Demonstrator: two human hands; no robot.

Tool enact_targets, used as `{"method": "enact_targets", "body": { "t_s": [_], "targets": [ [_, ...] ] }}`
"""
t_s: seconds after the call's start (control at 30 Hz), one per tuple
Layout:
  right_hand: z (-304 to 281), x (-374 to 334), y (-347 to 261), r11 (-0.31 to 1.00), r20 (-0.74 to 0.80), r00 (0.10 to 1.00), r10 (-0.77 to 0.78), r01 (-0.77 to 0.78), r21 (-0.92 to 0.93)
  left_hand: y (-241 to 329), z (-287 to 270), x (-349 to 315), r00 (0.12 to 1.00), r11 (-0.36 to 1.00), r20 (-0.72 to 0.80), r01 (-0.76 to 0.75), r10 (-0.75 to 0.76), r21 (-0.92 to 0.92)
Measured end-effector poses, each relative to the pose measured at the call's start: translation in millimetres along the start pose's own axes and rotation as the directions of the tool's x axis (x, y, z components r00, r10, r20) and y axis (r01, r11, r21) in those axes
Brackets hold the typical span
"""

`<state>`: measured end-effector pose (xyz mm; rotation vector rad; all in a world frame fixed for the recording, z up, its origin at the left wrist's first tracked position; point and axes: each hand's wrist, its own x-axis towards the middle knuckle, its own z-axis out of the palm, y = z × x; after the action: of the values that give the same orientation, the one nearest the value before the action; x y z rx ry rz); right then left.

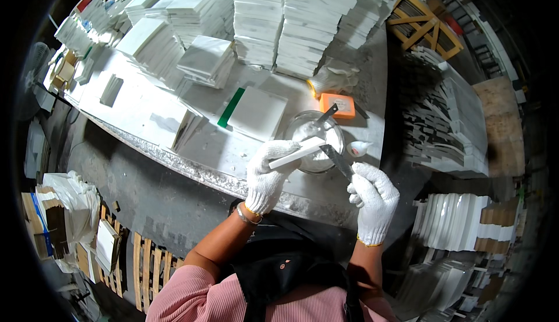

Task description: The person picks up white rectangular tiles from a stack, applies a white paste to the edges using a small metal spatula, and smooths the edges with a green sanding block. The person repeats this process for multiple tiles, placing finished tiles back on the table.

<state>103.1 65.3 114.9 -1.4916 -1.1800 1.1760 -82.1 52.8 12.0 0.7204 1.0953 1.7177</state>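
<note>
In a white knit glove, my left hand (pixel 269 173) grips a white stone tile (pixel 298 152), tilted so that its edge shows. My right hand (pixel 372 197), gloved alike, pinches a thin dark metal blade (pixel 338 162) whose tip meets the tile's right end. Below the tile stands a round bowl (pixel 294 125) of white paste, partly hidden by it. A second metal blade (pixel 327 114) leans in the bowl. Left of the bowl, a square white tile (pixel 259 111) lies over a green strip (pixel 231 108).
An orange box (pixel 338 106) and a crumpled glove (pixel 335 78) lie behind the bowl, a small white bottle (pixel 358 148) right of it. Tall tile stacks (pixel 262 19) fill the table's far side. The table's rough front edge (pixel 192 173) runs before me. Wooden pallets (pixel 152 266) lie at lower left.
</note>
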Motion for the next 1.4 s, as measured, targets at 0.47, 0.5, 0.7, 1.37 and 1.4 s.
{"method": "enact_targets", "body": {
  "t_s": [0.47, 0.5, 0.7, 1.37, 1.4],
  "targets": [
    [4.5, 30.9, 68.0, 0.722, 0.205, 0.922, -0.328, 0.384, -0.576, -6.1, -3.7, -0.9, 1.000, 0.998, -0.008, -0.017, 0.017, -0.055],
    [8.2, 30.6, 71.3, 0.751, 0.204, 0.927, -0.315, 0.375, -0.543, -6.0, -3.2, -1.1, 1.000, 0.997, -0.002, 0.000, -0.001, -0.071],
    [-19.5, 45.4, 71.1, 0.856, -0.024, 0.967, -0.255, 0.214, -0.470, -1.0, -6.2, -1.4, 0.997, 0.986, -0.008, 0.073, -0.075, -0.153],
    [-29.5, 70.3, 41.1, 0.892, 0.215, 0.944, -0.250, 0.311, -0.328, 2.7, -3.6, -5.8, 0.996, 0.994, 0.049, 0.084, -0.080, -0.075],
    [-30.5, 66.7, 35.5, 0.873, 0.232, 0.930, -0.286, 0.353, -0.338, 2.5, -2.1, -6.4, 0.996, 0.995, 0.048, 0.076, -0.073, -0.070]
  ]
}}
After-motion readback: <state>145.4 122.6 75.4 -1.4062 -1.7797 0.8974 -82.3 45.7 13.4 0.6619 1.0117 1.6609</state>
